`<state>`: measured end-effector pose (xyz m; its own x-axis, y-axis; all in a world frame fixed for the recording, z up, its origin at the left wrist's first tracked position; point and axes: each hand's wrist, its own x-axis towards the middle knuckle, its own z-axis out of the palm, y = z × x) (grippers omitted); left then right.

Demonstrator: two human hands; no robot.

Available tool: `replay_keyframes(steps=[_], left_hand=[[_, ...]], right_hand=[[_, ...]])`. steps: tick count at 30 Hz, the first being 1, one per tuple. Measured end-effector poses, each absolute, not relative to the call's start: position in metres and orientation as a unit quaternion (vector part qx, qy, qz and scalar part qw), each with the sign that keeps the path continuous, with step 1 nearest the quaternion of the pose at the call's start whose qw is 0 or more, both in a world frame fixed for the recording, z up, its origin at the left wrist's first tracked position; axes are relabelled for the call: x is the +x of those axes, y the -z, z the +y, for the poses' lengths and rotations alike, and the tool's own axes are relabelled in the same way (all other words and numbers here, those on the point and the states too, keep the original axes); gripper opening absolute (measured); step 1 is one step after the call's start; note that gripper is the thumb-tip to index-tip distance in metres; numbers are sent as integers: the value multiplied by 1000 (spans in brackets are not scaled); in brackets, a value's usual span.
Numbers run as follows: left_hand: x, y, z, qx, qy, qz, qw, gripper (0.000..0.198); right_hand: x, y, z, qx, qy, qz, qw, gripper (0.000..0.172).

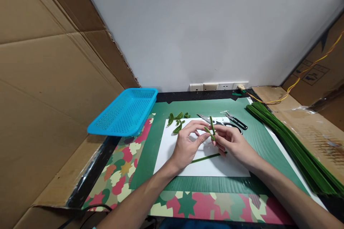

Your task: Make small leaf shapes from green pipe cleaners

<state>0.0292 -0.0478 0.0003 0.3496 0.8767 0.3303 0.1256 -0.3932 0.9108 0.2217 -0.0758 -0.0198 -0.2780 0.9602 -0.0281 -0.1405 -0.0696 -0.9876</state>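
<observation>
Over the white sheet (pixel 168 157), my left hand (pixel 188 143) and my right hand (pixel 233 141) meet, both pinching a bent green pipe cleaner (pixel 212 127). One end of it sticks up between the fingertips. Below them a straight length of green pipe cleaner (pixel 205 158) lies on the sheet, partly hidden by my hands. Several finished-looking leaf shapes (pixel 178 116) of looped pipe cleaner rest beyond my left hand. Behind my fingers lie scissors (pixel 204 118) with black handles, partly covered, and small black snips (pixel 236 120).
A blue plastic basket (pixel 107 130) stands at the left. A thick bundle of green pipe cleaners (pixel 292 146) lies at the right edge of the green mat (pixel 145 157). Power sockets (pixel 225 86) with a plugged-in yellow cord (pixel 291 87) line the wall. Cardboard (pixel 40 96) walls the left side.
</observation>
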Motion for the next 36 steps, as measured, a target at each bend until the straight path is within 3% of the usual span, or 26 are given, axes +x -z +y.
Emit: replay_keyframes(steps=[10,16,22,30,36], left_hand=[[31,-1,-49,721,-414,375,411,13],[30,0,-46,709,-440,356,420,12],[28,-1,-42,633,-443,394,498,42],[32,-4,-46,640,-396,385,535,22],[30,-3,-43,631,-397,384,545,22]], right_hand=[[218,24,-73,-417,-623,-455,481,54],[217,19,-76,-419,-609,-466,485,45],[218,15,-78,-411,-604,-413,544,46],[220,15,-80,-442,-543,-485,524,43],[220,16,-81,-470,-500,-504,524,36]])
